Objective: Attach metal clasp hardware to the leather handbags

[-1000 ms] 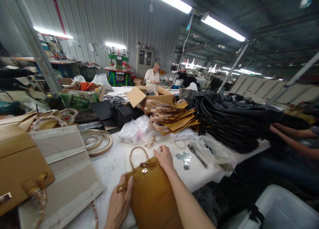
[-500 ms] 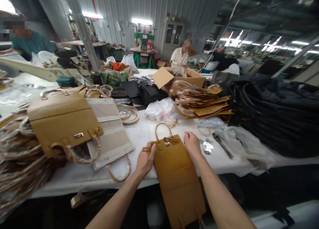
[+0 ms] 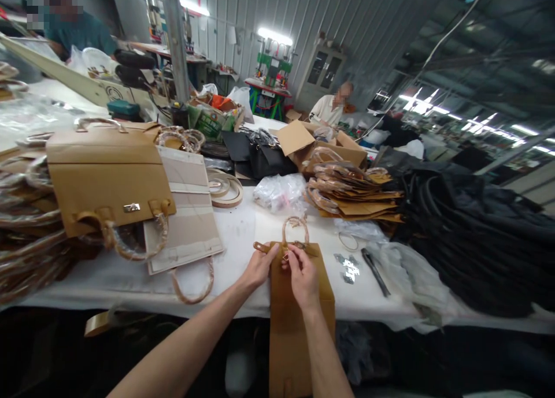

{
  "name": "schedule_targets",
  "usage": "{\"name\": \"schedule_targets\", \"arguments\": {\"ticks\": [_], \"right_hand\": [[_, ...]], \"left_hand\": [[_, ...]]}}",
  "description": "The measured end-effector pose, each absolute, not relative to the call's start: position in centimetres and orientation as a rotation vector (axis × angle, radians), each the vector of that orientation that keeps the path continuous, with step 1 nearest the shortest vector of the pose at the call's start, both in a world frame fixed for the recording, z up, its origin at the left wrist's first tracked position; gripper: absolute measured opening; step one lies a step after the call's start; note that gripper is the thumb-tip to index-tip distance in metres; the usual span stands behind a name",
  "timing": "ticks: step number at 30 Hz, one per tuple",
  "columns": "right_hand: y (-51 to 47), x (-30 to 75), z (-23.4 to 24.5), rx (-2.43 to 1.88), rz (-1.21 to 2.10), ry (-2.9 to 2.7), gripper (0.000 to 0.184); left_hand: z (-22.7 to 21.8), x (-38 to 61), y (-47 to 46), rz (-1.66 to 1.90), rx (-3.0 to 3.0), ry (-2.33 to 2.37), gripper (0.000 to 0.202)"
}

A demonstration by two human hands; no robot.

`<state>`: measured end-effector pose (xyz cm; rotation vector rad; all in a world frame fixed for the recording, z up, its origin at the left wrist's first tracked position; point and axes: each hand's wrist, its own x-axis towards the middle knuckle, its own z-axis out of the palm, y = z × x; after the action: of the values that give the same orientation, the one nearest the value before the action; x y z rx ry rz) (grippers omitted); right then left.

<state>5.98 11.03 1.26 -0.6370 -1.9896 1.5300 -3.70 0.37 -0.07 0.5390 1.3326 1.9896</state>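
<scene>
left hand clenched on a narrow tan leather strap, right hand pinching a small gold metal clasp just below a curved tan loop handle. both belong to a flat tan leather handbag lying at the near edge of a white-covered table, overhanging it; a larger tan leather handbag sits far left.

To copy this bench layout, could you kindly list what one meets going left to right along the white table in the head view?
Plastic-wrapped bag handles, tan bag with a metal clasp, beige panel, left hand and right hand on a second tan bag, metal fittings, dark hand tool, clear plastic sheet, black bags.
</scene>
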Motion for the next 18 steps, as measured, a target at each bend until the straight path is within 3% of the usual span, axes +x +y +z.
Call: {"name": "schedule_targets", "arguments": {"ticks": [11,16,18], "right_hand": [[11.0,6.3,-1.7,-0.577,1.482,-1.960,0.042],[10.4,6.0,-2.1,-0.638,1.542,-1.794,0.056],[10.3,6.1,-2.2,-0.707,1.543,-1.751,0.053]], "left_hand": [[-0.7,-4.0,-0.2,2.015,0.416,1.022,0.054],[-1.3,-4.1,-0.1,2.026,0.398,0.996,0.050],[-1.5,-4.1,-0.1,2.028,0.405,0.990,0.048]]}}
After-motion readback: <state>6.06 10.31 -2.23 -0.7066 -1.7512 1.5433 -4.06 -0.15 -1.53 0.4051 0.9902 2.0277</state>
